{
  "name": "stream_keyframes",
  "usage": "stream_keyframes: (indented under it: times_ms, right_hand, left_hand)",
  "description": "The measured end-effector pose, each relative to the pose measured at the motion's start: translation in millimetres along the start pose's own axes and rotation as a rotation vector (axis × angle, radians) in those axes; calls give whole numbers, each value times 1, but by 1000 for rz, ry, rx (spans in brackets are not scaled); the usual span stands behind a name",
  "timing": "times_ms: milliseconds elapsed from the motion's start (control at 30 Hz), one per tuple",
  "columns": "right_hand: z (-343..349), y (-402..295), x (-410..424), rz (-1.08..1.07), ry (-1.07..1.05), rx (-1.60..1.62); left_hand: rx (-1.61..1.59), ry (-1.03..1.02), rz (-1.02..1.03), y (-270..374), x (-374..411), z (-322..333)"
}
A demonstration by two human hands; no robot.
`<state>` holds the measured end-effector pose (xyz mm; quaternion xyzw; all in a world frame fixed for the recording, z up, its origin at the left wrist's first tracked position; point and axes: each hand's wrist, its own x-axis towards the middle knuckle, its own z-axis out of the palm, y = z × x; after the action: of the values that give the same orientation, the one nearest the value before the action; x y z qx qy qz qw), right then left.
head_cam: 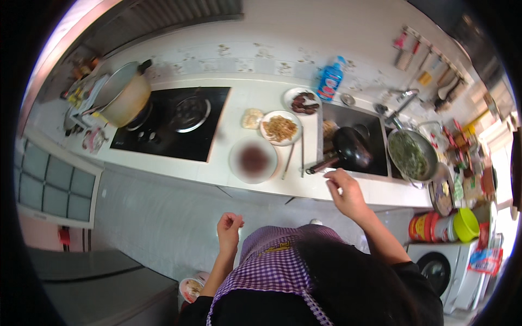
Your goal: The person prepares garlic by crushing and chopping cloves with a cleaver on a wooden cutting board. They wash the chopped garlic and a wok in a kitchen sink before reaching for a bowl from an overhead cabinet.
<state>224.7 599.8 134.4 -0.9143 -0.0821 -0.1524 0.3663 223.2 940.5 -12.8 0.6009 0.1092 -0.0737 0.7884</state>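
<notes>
My right hand (pixel 346 194) hovers by the front edge of the sink with its fingers bent and nothing seen in it. Just beyond its fingertips is the handle (pixel 324 165) of a dark wok (pixel 352 146), which lies tilted in the sink (pixel 381 163). My left hand (pixel 229 229) hangs in front of the apron, fingers curled in, holding nothing visible. On the counter before me stand a bowl with dark red contents (pixel 253 159), blurred, and a plate of shredded food (pixel 279 128). Two chopsticks (pixel 302 153) lie apart, right of the bowl.
Behind are a plate of dark pieces (pixel 304 102) and a blue detergent bottle (pixel 330 81). A pan of greens in water (pixel 412 155) sits under the faucet (pixel 401 108). At left, a large pot (pixel 122 95) stands on the black cooktop (pixel 175 122). A washing machine (pixel 436 269) is at lower right.
</notes>
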Motion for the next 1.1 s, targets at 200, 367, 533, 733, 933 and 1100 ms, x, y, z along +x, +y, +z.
stream_keyframes:
  times_ms: [200, 367, 533, 733, 933, 1100]
  right_hand:
    - [14, 7, -24, 119, -109, 5]
    - [32, 36, -50, 243, -122, 97]
    - [65, 93, -63, 668, -111, 519]
    - [102, 155, -33, 1048, 133, 1046]
    - [133, 201, 4, 1408, 287, 1395]
    - [153, 218, 22, 1418, 314, 1537]
  left_hand:
    - [44, -88, -52, -2, 8, 20]
    - [115, -159, -73, 6, 9, 43]
    - [169, -177, -92, 8, 8, 55]
    - [252, -129, -111, 6, -2, 63]
    - [200, -65, -98, 7, -16, 87]
    - [204, -32, -64, -13, -26, 80]
